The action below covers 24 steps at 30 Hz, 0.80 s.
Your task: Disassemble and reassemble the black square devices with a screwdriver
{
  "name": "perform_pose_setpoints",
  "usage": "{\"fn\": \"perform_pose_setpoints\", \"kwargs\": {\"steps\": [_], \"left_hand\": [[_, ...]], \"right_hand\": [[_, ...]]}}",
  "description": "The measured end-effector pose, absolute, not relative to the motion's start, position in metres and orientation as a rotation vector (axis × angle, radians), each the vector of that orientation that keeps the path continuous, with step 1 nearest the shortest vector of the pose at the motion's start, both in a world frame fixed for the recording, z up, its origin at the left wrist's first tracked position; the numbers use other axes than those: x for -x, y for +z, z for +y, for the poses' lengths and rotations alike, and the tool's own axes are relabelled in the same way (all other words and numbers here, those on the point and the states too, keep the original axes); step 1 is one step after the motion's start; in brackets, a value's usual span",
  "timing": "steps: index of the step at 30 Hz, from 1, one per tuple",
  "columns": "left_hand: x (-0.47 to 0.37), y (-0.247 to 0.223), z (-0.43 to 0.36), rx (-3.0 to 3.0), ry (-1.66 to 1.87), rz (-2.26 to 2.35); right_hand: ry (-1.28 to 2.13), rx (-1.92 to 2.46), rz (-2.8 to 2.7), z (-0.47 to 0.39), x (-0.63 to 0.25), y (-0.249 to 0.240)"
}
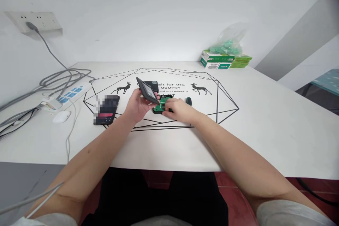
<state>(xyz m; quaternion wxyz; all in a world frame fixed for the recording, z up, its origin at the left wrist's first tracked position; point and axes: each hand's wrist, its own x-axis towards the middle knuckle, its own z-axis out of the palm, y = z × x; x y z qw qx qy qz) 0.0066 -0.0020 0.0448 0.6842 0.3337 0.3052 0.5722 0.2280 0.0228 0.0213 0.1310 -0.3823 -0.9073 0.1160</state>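
Observation:
My left hand [139, 106] grips a dark, flat device cover [147, 91] with a pale label on its inner face, holding it tilted up on edge. Under and beside it, a green circuit board [158, 107] lies in a black housing on the white desk. My right hand [177, 108] bends over the right part of the board, fingers closed and touching it. Whether the fingertips pinch a small part is hidden. Behind the cover lies a black flat piece [153, 84], partly covered. A dark green, round-ended object [189, 101] stands just right of my right hand.
A phone [107, 111] lies left of my left hand. Farther left are a white earbud case [61, 117], a power strip [71, 96] and coiled grey cables [63, 74]. Green-and-white boxes [217, 60] with a plastic bag [229, 44] stand against the wall.

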Motion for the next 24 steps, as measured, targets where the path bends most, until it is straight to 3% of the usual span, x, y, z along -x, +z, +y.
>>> {"fn": "perform_pose_setpoints", "kwargs": {"steps": [6,12,19,24], "left_hand": [[-0.011,0.04,-0.003,-0.742,1.377,0.688],[-0.01,0.034,-0.002,-0.877,1.351,0.717],[-0.009,0.012,0.007,-1.18,1.267,0.793],[-0.006,0.021,0.001,-1.475,1.131,0.935]], "right_hand": [[0.666,0.951,-2.515,0.013,-0.226,0.029],[0.842,0.988,-1.959,0.011,-0.227,0.035],[1.308,0.796,-1.963,0.021,-0.232,0.03],[1.234,0.814,-2.011,0.034,-0.242,0.025]]}}
